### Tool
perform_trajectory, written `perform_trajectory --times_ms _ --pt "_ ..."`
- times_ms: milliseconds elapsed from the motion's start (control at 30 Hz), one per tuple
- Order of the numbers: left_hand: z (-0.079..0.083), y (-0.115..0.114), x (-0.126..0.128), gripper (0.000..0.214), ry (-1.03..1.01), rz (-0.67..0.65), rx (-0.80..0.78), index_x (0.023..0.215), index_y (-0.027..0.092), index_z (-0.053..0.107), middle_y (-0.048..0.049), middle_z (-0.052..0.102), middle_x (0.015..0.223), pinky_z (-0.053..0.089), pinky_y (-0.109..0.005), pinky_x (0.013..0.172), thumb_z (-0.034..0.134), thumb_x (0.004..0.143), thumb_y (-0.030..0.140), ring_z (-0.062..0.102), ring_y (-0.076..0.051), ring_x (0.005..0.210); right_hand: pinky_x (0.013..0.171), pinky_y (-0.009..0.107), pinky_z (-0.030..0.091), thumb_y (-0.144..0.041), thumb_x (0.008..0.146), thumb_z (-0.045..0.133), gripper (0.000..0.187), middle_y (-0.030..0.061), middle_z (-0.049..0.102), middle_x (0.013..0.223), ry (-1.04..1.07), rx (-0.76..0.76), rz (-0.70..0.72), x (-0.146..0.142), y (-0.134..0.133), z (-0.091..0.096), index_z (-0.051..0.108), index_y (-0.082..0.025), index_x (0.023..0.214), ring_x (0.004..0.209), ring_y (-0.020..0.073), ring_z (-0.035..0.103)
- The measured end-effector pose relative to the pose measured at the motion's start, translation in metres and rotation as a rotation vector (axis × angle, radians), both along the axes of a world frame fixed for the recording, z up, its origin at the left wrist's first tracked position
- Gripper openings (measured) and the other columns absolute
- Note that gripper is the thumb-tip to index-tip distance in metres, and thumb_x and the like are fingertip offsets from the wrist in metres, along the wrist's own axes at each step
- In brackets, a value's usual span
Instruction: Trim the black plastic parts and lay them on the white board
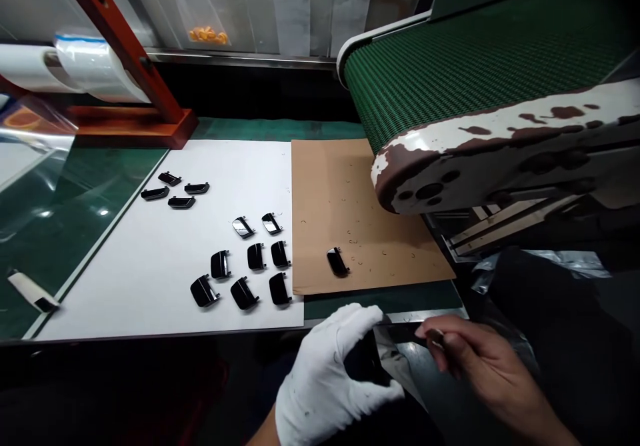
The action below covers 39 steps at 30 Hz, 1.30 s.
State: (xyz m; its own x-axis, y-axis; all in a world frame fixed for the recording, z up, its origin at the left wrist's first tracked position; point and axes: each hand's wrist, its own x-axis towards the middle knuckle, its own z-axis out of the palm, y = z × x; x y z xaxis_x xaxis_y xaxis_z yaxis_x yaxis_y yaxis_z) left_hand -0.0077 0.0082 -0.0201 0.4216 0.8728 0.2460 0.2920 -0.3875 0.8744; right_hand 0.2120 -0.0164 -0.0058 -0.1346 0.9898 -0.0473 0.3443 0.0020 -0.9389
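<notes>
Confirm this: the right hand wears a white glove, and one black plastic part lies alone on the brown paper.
Wrong hand. The head view shows the white glove on the left hand, while the right hand is bare. One black plastic part does lie alone on the brown paper.

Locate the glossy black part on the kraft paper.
In the head view, the black part lies near the front edge of the kraft paper, just beyond the white-gloved left hand.

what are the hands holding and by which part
The white-gloved left hand holds a glossy black part by its side; the bare right hand seems to pinch the end of a thin silvery film.
</notes>
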Motion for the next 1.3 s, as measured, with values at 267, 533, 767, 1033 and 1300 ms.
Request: perform_trajectory --times_ms 267,533,767,1033,1300 --pt "0.005 -0.004 0.001 0.064 -0.054 0.046 -0.060 0.123 0.017 0.057 -0.0092 0.069 0.110 0.056 -0.032 0.088 0.072 0.073 0.053 0.067 -0.023 0.098 0.065 0.030 0.053 -0.063 0.088 0.037 0.047 0.0046 0.068 0.092 -0.434 0.017 0.240 -0.013 0.005 0.024 0.057 -0.027 0.110 0.076 0.0214 0.065" --pt "0.007 -0.008 0.006 0.071 -0.281 0.013 -0.207 0.127 0.022 0.052 -0.0050 0.068 0.111 0.055 -0.029 0.090 0.082 0.066 0.042 0.067 -0.022 0.098 0.049 0.034 0.047 -0.078 0.055 0.064 0.064 0.0040 0.065 0.068 -0.727 0.216 0.294 -0.032 0.011 0.034 0.055 -0.020 0.079 0.056 0.0238 0.063" --pt "0.008 -0.010 0.007 0.072 -0.361 0.004 -0.247 0.131 0.027 0.050 -0.0034 0.067 0.115 0.054 -0.035 0.094 0.081 0.068 0.041 0.067 -0.024 0.101 0.041 0.032 0.039 -0.087 0.070 0.025 0.072 0.0045 0.059 0.056 -0.785 0.385 0.230 -0.037 0.012 0.031 0.050 -0.020 0.071 0.044 0.0213 0.059" --pt "0.012 -0.008 0.010 0.070 -0.406 0.013 -0.292 0.127 0.025 0.053 -0.0012 0.068 0.112 0.053 -0.027 0.093 0.083 0.065 0.038 0.067 -0.021 0.100 0.042 0.032 0.039 -0.085 0.074 0.020 0.071 0.0038 0.059 0.056 -0.787 0.419 0.245 -0.038 0.012 0.029 0.050 -0.020 0.069 0.044 0.0200 0.058" --pt "0.010 -0.009 0.011 0.070 -0.399 0.042 -0.302 0.127 0.022 0.053 -0.0026 0.069 0.112 0.053 -0.027 0.094 0.083 0.065 0.034 0.067 -0.021 0.101 0.043 0.031 0.038 -0.081 0.078 0.012 0.077 0.0028 0.056 0.053 -0.800 0.515 0.178 -0.040 0.012 0.024 0.055 -0.018 0.066 0.044 0.0177 0.057"
